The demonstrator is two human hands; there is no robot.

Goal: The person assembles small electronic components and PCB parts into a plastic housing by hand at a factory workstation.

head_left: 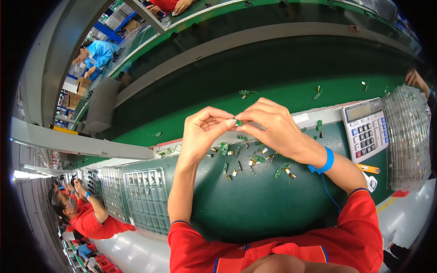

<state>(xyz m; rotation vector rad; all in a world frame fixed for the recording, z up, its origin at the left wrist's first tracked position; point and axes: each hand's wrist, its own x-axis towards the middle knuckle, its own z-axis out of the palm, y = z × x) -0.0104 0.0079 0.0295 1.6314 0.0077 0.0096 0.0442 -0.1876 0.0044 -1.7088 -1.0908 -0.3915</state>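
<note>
My left hand [200, 133] and my right hand [272, 122] meet above the far part of the green work mat [255, 204]. Between their fingertips they pinch a small green circuit board [238, 123], mostly covered by the fingers. Below and around my hands lie several more green circuit boards [259, 159] with thin wires and small silver-and-yellow parts. One such board [279, 172] rests apart, nearer to me. A blue wrist strap [328, 160] with a cord is around my right wrist.
At the right are a calculator [365, 129], an orange cutter [368, 169] and stacked clear trays [405, 141]. A clear compartment tray [148, 195], partly filled, lies left. Beyond the ledge, a green conveyor belt [182, 86] carries scattered boards. Co-workers sit left; another person's hand [416, 81] reaches in at right.
</note>
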